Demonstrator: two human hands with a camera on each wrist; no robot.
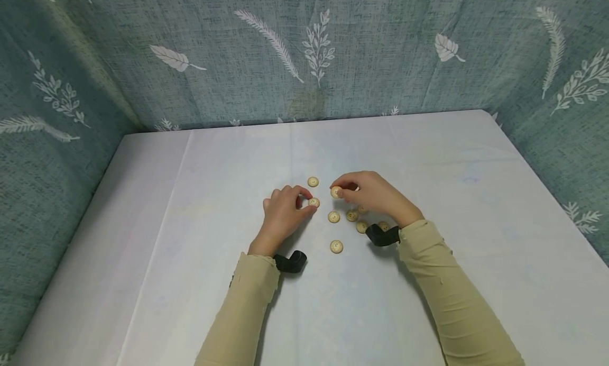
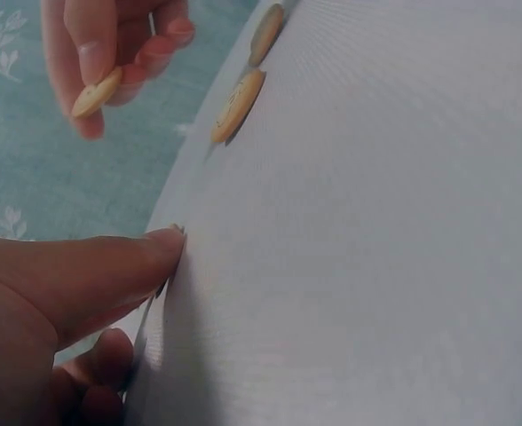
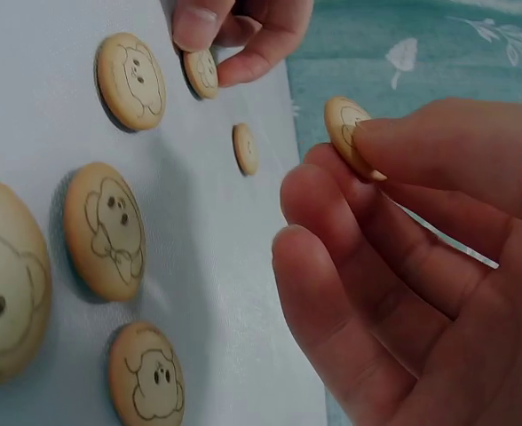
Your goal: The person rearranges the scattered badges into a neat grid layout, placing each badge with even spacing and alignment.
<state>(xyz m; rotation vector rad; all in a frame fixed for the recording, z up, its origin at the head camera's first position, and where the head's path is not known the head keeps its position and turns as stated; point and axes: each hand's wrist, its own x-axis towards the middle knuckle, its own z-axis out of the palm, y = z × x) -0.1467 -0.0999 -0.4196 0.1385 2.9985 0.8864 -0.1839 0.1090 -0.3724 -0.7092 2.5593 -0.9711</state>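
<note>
Between thumb and index finger, my left hand (image 1: 284, 212) pinches a round tan disc (image 1: 314, 202), printed like a biscuit, at the tabletop. The right wrist view shows a line-drawn face on this disc (image 3: 202, 71). My right hand (image 1: 376, 195) pinches another such disc (image 1: 335, 192) above the table, its other fingers curved below. One loose disc (image 1: 312, 182) lies beyond the left fingertips. Near the right hand lie several more, including one disc (image 1: 334, 217) and another (image 1: 352, 215); the forearm side partly hides some. In the left wrist view, the left thumb mostly covers its disc.
A white-covered table (image 1: 214, 239) stretches around both hands. Nearest the body lies a single disc (image 1: 336, 246). Black wrist mounts (image 1: 291, 262) jut inward from both sleeves. Green leaf-patterned curtains (image 1: 204, 54) hang behind and along the sides.
</note>
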